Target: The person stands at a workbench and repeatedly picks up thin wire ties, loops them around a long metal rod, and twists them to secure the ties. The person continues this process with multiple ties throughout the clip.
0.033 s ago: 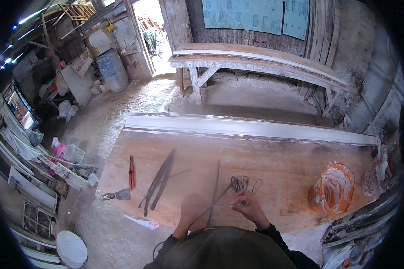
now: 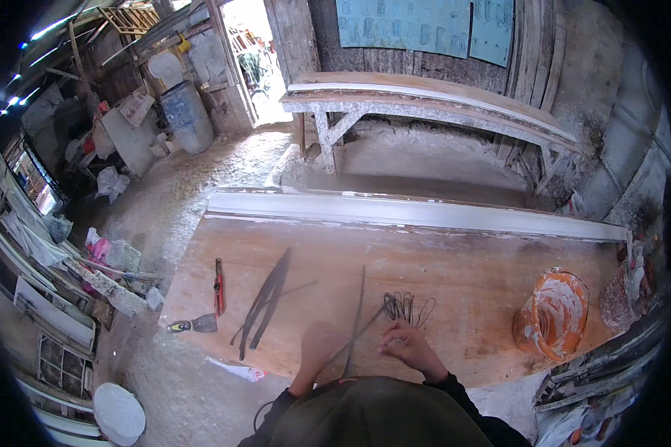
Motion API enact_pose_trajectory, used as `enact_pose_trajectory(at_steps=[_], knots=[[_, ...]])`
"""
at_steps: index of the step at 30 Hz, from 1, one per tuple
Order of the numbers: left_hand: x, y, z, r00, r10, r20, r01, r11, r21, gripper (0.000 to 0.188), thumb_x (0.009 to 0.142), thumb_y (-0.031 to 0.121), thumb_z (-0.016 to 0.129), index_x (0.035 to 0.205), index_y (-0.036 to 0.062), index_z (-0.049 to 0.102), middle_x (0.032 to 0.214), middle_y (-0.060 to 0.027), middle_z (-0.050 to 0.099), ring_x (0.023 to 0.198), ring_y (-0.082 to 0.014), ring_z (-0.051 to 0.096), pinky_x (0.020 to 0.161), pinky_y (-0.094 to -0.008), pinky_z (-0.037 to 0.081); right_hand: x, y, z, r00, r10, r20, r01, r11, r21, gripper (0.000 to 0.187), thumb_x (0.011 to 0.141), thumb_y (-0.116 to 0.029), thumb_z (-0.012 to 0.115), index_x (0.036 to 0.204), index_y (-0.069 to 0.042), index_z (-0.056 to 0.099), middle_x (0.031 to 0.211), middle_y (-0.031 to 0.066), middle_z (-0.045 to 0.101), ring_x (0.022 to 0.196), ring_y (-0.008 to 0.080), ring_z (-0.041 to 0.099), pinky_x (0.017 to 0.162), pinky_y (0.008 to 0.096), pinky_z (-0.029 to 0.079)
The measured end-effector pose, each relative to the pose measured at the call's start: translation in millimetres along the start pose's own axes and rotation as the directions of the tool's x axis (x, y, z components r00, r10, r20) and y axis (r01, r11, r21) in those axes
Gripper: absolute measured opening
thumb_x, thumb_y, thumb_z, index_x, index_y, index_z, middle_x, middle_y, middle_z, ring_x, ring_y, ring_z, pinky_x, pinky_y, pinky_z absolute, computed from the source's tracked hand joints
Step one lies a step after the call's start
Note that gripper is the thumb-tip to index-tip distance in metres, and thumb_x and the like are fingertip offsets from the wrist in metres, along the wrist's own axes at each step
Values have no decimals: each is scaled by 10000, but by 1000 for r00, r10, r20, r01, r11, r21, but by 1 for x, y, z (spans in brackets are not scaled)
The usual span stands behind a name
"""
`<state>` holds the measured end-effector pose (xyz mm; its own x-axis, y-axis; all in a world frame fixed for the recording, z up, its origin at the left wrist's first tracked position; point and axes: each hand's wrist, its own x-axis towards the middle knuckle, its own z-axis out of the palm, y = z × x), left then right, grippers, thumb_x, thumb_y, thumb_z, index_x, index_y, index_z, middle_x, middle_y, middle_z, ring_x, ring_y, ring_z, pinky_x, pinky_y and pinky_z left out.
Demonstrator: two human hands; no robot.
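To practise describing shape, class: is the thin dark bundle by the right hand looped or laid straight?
Looped: rounded bends of the thin dark bundle show against the wooden tabletop, just beyond the right hand.

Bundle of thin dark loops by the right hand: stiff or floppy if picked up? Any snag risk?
The bundle of thin dark loops is probably light, as the strands look slender. It likely flexes rather than staying rigid, given its curved loops. Overlapping strands may snag each other.
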<state>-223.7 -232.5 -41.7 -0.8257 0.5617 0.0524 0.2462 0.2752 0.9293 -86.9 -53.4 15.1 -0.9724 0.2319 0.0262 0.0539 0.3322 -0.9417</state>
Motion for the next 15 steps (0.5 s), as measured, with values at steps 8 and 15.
enact_pose_trajectory(at_steps=[8, 15], knots=[[0, -10, 16, 996, -60, -66, 57, 998, -37, 77, 705, 57, 677, 761, 23, 637, 812, -64, 540, 802, -157, 546, 671, -252, 450, -1, -19, 18, 949, -145, 281, 84, 972, 218, 174, 739, -133, 668, 881, -39, 632, 1027, 103, 548, 994, 218, 508, 865, 307, 388], [-6, 25, 18, 953, 52, 299, 19, 973, -231, 75, 788, 96, 605, 816, 31, 627, 902, -59, 539, 886, -162, 513, 791, -275, 401, 11, 9, 4, 982, 9, -188, 9, 996, 94, 87, 702, -40, 661, 767, -50, 605, 676, 43, 539, 683, 143, 520, 627, 254, 400]])
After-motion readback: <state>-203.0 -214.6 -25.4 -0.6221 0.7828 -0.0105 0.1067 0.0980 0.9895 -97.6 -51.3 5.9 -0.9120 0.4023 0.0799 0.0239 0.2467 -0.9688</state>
